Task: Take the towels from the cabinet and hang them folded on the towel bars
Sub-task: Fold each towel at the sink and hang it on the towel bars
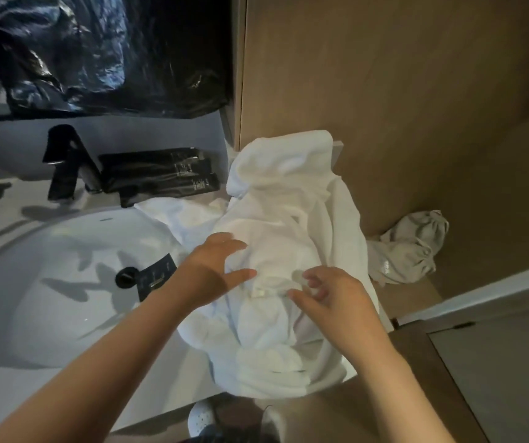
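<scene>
Lying beside the round white sink basin [49, 282], on its right on the pale counter, is a crumpled heap of white terry towels [288, 193]. The heap's long axis runs away from the person, from the counter's front edge back to the brown wooden wall panel [384, 91] to the right of the sink. Its far end is bunched up against that panel, and one flat corner points left toward the sink's rim.

The left hand [215, 266] rests on the heap on the side nearer the sink, its fingers straight and spread, gripping nothing. The right hand [333, 295], on the side farther from the sink, has thumb and fingers curled at a hem band of the towels. Motion blur hides whether it actually pinches the cloth.

Behind the sink stands a matte black tap [65, 161], with black toiletry tubes [157, 171] lying just right of it. Inside the sink, a black card [156, 273] lies next to the black drain plug [126, 276]. Farther right of the sink than the towels, a crumpled grey cloth [410, 247] lies at the foot of the panel.
</scene>
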### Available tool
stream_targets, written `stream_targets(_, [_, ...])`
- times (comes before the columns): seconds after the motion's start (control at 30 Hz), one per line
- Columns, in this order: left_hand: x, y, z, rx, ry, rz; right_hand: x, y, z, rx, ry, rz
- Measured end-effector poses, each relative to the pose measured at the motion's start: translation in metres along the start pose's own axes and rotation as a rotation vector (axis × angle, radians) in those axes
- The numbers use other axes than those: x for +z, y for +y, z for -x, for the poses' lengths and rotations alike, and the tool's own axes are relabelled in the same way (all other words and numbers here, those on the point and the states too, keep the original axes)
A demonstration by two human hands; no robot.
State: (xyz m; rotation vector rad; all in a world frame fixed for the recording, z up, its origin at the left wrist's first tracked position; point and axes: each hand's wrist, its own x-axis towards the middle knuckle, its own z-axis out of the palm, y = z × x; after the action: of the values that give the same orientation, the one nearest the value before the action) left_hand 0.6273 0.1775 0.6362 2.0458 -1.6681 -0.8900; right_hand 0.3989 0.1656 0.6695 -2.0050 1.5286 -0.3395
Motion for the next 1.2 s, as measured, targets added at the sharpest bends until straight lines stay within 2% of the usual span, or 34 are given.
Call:
stream_targets(0.1, [0.004,-0.003,0.006,0.016,-0.025,-0.002,0.007,0.001,-0.002,0.019,-0.016,0.083])
stream_targets(0.23, [0.005,-0.003,0.007,0.006,-0.039,-0.007,0.009,0.005,-0.002,-0.028,0.039,0.015])
stream_targets(0.57, [-0.012,-0.001,0.005,0.197,0.063,-0.008,0.001,-0.004,-0.004,-0.037,0.095,-0.375])
stream_targets(0.7, [-0.017,-0.002,0.007,0.190,0.101,0.030,-0.016,-0.014,-0.012,-0.043,0.137,-0.471])
stream_targets(0.83, [-0.026,0.001,0.015,0.070,-0.002,0.288,-0.034,-0.023,-0.021,-0.040,0.184,-0.563])
stream_targets(0.97, [-0.026,0.006,0.024,0.109,-0.052,0.208,-0.046,-0.035,-0.025,-0.072,0.228,-0.581])
stream_targets(1.2, [-0.034,0.011,0.025,0.136,0.212,0.222,-0.063,-0.061,-0.033,-0.160,0.269,-0.620])
